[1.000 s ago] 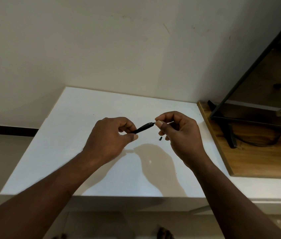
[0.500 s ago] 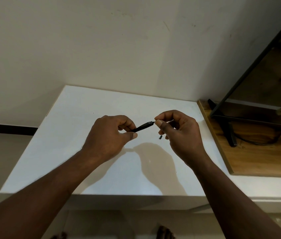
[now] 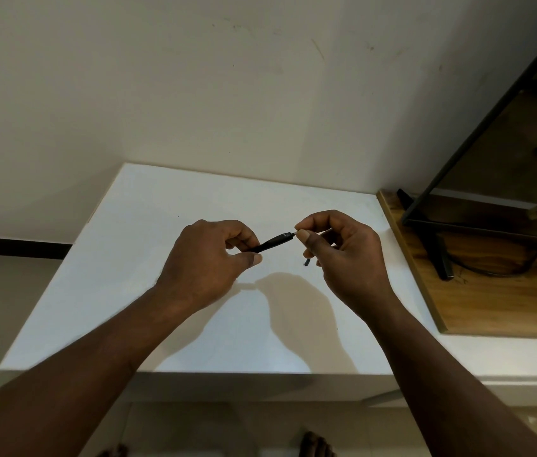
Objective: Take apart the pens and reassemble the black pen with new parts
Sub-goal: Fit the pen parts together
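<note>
My left hand (image 3: 209, 257) grips the black pen barrel (image 3: 272, 242) above the white table (image 3: 148, 258); the barrel points up and to the right. My right hand (image 3: 343, 255) pinches a thin pale part (image 3: 318, 231) at the barrel's open end, between thumb and forefinger. Most of that part is hidden inside my fingers. A small dark piece (image 3: 306, 262) sits just below my right thumb; I cannot tell whether it lies on the table or hangs from my hand.
A wooden board (image 3: 491, 291) lies on the table's right side and carries a dark screen's stand (image 3: 438, 258) and a cable (image 3: 498, 272). A pale wall stands right behind the table. The table's front edge runs below my forearms.
Both hands have stayed nearly still, holding the barrel and the thin part at the same spot. Only the view has shifted slightly.
</note>
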`<state>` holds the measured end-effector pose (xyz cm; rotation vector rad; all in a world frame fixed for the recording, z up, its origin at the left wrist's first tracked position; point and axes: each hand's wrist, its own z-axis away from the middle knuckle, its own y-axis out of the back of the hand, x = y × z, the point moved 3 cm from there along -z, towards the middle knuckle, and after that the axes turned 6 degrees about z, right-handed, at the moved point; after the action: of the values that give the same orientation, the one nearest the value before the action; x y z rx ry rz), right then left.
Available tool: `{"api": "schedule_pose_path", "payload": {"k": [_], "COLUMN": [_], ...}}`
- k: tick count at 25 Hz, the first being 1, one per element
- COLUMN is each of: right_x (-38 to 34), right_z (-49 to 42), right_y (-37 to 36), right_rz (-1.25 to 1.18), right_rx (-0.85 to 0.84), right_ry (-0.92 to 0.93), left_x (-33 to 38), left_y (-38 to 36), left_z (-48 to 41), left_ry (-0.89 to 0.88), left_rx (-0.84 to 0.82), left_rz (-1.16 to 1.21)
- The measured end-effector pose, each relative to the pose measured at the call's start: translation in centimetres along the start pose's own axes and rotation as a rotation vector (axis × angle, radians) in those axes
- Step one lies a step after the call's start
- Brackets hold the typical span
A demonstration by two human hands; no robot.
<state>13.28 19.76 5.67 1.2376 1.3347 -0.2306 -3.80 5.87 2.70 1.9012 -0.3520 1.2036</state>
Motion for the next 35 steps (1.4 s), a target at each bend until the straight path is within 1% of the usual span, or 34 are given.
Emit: {"api": "schedule_pose_path", "payload": {"k": [19,23,26,30,35], "right_x": [-0.2,-0.1,0.1,0.6,0.9], "right_z": [0.1,0.1,0.1,0.1,-0.2], "right_y": [-0.1,-0.1,-0.2,-0.5,-0.5], "right_rz": [0.035,0.129,0.207,0.186,0.05], "right_rx": [0.018,0.041,0.052,0.014,-0.08], "right_ry": [0.026,0.073,0.089,0.022,-0.128], "left_x": [0.3,0.5,0.8,1.2,1.3], "left_y": [0.2,0.3,0.3,0.2,0.3], "left_z": [0.1,0.2,0.3,0.5,0.6], "left_ry": [0.007,0.003,-0.026,-0.084,-0.087], "left_rx": [0.005,0.013,0.013,-0.004,0.025], "left_rz": [-0.005,-0.008,-0.056,-0.148,-0.152]}}
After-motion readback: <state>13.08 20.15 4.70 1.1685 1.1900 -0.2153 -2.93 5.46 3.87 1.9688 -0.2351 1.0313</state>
